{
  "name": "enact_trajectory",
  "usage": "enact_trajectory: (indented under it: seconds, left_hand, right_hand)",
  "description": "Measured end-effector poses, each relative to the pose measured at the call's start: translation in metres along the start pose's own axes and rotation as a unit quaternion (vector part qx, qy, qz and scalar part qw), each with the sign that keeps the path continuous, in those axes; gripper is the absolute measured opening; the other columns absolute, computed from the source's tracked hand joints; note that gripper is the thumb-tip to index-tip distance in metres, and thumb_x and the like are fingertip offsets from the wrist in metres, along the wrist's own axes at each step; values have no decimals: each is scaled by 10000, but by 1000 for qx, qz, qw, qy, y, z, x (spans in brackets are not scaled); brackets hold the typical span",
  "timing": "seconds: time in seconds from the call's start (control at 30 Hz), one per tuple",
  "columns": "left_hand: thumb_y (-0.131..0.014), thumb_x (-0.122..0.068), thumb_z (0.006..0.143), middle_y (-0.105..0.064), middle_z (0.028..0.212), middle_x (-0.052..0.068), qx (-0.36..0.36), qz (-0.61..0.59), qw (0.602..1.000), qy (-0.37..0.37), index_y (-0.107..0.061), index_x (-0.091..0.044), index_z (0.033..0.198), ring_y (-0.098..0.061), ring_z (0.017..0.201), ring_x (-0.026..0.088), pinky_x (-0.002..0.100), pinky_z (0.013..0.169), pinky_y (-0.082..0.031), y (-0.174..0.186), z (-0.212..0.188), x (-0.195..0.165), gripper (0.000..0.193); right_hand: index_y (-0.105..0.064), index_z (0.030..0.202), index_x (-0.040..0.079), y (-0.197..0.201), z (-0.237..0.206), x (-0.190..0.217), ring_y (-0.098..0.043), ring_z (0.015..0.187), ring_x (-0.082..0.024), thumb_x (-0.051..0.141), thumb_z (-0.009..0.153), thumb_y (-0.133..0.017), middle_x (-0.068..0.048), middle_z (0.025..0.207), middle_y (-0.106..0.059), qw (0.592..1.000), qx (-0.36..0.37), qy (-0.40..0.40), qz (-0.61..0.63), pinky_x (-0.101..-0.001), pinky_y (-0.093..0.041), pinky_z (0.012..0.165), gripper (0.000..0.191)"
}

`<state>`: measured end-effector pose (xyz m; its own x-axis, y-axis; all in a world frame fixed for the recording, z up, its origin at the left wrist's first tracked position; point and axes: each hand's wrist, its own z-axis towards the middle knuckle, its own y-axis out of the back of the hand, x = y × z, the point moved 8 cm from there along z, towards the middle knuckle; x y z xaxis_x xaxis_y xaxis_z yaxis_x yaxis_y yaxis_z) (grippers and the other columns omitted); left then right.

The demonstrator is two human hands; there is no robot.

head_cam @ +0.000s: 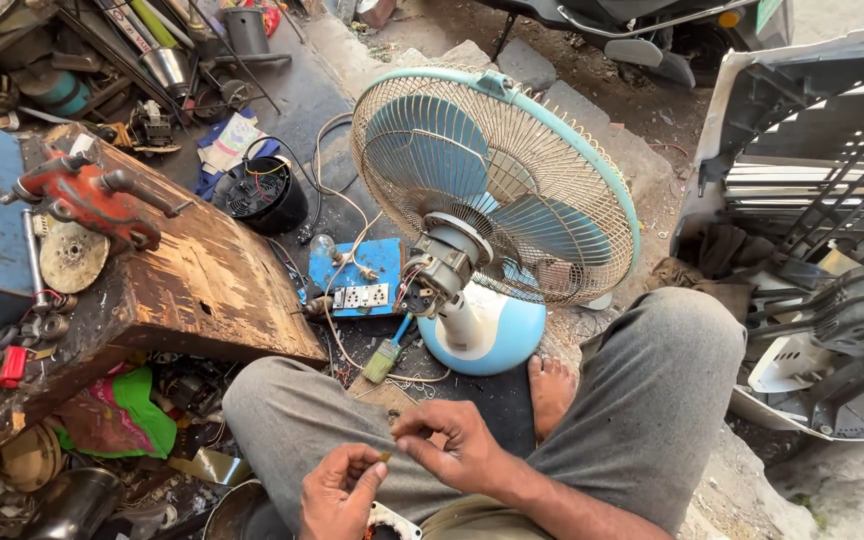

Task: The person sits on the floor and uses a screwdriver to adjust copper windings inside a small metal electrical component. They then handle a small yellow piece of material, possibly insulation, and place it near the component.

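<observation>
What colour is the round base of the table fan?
Light blue; the fan base shows clearly in the head view, the only view.

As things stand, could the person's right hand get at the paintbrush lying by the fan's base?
Probably yes. The right hand hovers over the lap, pinching a small part with the left hand. The paintbrush lies on the ground beside the blue fan base, just ahead between the knees, nothing over it.

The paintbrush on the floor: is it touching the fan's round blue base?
Cannot tell. In the head view, the paintbrush handle runs right up to the fan base, but its tip is too small to show contact or a gap.
</observation>
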<state>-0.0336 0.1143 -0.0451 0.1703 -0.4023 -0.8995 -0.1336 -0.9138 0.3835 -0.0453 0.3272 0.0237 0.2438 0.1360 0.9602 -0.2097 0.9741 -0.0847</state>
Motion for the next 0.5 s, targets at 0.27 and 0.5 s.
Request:
enact_trajectory:
  seconds: [0.27, 0.5]
  left_hand:
    - [-800, -42, 791, -791, 791, 47, -2, -1, 999, -53, -748, -29, 981, -740, 706, 79, 243, 639, -600, -7, -2, -20, 197]
    - [-789, -61, 827, -771, 822, 70, -40, 21, 998, -36, -768, -33, 1015, -705, 708, 101, 253, 624, -574, 2, -6, -18, 191]
  right_hand:
    - [-760, 1019, 38, -6, -4, 0, -703, 753, -122, 23, 885, -775, -70, 868, -772, 998, 14, 43, -41, -279, -536, 650, 136]
    - [-769, 1002, 27, -3, -8, -36, -665, 716, -65, 10, 874, -772, -40, 866, -769, 998, -18, -56, 27, -222, -511, 598, 129]
